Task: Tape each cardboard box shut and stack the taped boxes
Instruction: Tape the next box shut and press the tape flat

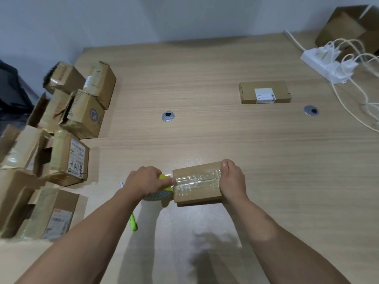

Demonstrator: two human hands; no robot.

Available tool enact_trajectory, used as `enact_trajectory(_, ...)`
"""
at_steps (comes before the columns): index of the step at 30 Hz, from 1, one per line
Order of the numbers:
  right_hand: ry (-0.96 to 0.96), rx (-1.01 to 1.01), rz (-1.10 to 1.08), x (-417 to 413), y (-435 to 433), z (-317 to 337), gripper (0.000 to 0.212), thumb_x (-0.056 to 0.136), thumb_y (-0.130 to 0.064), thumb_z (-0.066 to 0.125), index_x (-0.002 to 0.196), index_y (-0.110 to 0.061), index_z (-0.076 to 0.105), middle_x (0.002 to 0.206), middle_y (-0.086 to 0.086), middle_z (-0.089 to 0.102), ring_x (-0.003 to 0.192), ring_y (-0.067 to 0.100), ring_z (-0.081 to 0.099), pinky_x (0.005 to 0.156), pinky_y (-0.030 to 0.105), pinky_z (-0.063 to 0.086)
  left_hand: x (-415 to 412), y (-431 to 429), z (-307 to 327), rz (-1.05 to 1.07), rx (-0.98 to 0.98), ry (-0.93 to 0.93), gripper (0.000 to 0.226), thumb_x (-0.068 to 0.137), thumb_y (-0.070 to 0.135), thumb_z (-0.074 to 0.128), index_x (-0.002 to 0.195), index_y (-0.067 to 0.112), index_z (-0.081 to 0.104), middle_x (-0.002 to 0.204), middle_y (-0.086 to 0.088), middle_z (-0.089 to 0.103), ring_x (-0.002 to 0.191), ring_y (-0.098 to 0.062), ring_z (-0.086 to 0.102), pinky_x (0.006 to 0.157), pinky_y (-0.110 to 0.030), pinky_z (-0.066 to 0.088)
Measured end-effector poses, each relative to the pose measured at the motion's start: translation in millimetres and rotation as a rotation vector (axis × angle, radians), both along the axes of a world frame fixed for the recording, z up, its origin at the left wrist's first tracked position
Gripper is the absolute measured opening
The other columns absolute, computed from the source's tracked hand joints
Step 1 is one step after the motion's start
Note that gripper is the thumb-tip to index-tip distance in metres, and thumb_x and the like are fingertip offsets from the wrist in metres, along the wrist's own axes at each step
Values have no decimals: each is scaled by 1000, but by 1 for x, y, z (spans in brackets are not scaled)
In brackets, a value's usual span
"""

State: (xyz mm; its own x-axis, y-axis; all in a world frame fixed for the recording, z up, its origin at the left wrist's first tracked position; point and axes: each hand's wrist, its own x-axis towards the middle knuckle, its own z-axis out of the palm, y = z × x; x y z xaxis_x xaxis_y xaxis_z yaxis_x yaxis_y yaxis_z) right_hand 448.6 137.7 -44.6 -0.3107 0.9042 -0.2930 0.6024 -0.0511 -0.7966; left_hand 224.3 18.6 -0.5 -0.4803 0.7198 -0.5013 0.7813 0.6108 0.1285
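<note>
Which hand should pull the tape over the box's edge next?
Probably the left hand: it grips the tape roll at the box's left end, while the right hand pins the other end.

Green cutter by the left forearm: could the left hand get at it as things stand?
Probably not at once. The left hand has its grip on the tape roll, with tape stretched onto the box. The green cutter lies close beside that forearm, uncovered, so freeing the hand should suffice.
</note>
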Motion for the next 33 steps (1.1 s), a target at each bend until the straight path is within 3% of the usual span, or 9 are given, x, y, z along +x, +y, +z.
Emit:
enact_trajectory(5,4,-8,3,4,-1,-8,26,109,-26,31,96,-22,53,95,4,56,88,20,49,67,18,35,-2,3,-3,39,-35,-23,68,72,88,50,87,23,62,85,0,61,91,-24,58,89,-39,47)
enact_trajectory(9,26,-23,-12,6,-1,-12,25,109,-27,32,99,-22,55,93,5,58,88,23,52,69,31,39,0,7,-5,41,-53,-11,70,72,88,50,93,23,62,91,-1,62,91,-23,56,89,-39,45)
enact_trajectory(17,93,-41,-32,13,-5,-10,31,110,-23,35,115,-7,61,108,17,64,102,32,56,76,31,35,12,3,-19,-25,-111,65,68,77,89,41,84,24,57,76,5,53,87,-21,52,82,-38,33)
enact_trajectory(21,113,-39,-31,14,-5,-8,30,109,-25,36,112,-9,61,103,21,64,83,26,52,72,34,37,11,-2,-25,-1,-75,5,65,78,88,40,73,25,50,74,5,53,85,-23,53,83,-38,35)
enact_trajectory(25,132,-25,-40,16,-7,-13,30,109,-26,36,107,-8,60,101,22,62,82,31,53,67,29,37,9,-4,-28,-45,-75,-15,64,82,85,38,73,23,51,70,6,51,82,-24,51,78,-38,35)
enact_trajectory(27,137,-11,-36,16,-7,-14,29,109,-26,37,104,-9,59,96,23,61,73,24,47,62,22,36,8,-5,-30,-30,-32,-47,64,85,83,36,77,21,54,69,6,50,81,-24,50,77,-38,36)
enact_trajectory(29,142,-6,-35,17,-6,-12,29,109,-25,37,105,-8,60,97,24,62,77,32,52,60,20,38,8,-7,-33,11,56,-107,65,86,83,34,81,22,56,70,7,52,80,-23,52,77,-37,37)
enact_trajectory(33,150,-44,-44,20,-4,-7,32,109,-24,37,111,-3,62,108,25,63,100,38,55,84,36,43,10,-15,-29,175,272,-405,57,83,68,41,81,15,60,75,1,60,76,-21,57,68,-33,40)
